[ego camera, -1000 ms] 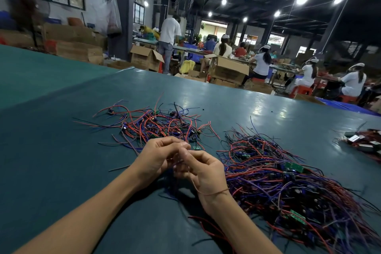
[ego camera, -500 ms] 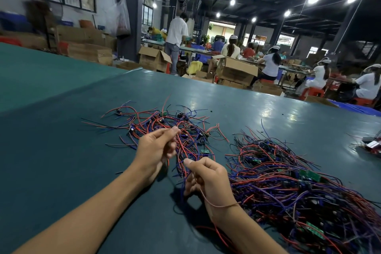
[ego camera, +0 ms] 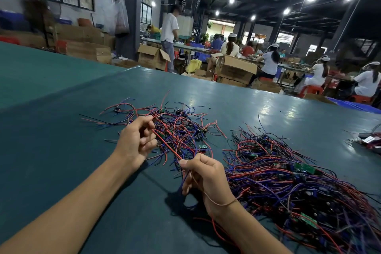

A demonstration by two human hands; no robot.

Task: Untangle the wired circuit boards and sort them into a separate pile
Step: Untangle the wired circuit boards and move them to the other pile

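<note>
- Wired circuit boards lie in two heaps on the green tabletop (ego camera: pixel 51 150): a looser small pile (ego camera: pixel 181 123) near the middle, and a dense large tangle (ego camera: pixel 299 196) running toward the near right edge.
- Both heaps are red, blue and dark leads; a small green board (ego camera: pixel 203 146) shows at the near side of the small pile, and another green board (ego camera: pixel 304 168) sits on top of the large tangle.
- The left hand (ego camera: pixel 137 140) is at the left side of the small pile, fingers curled, thumb and forefinger pinching a few leads.
- The right hand (ego camera: pixel 206 177) is nearer the front edge, between the two heaps, thumb and forefinger pinching a bunch of leads that hangs below the fist.
- A red wire (ego camera: pixel 169 147) runs taut from one hand to the other, among other strands.
- A thin band (ego camera: pixel 222 203) circles the right wrist.
- At the far right edge lie more wired parts (ego camera: pixel 371 140), too blurred to name.
- Beyond the far edge stand open cardboard boxes (ego camera: pixel 237 68), with seated people (ego camera: pixel 270 62) at benches and one standing person (ego camera: pixel 170 29).
</note>
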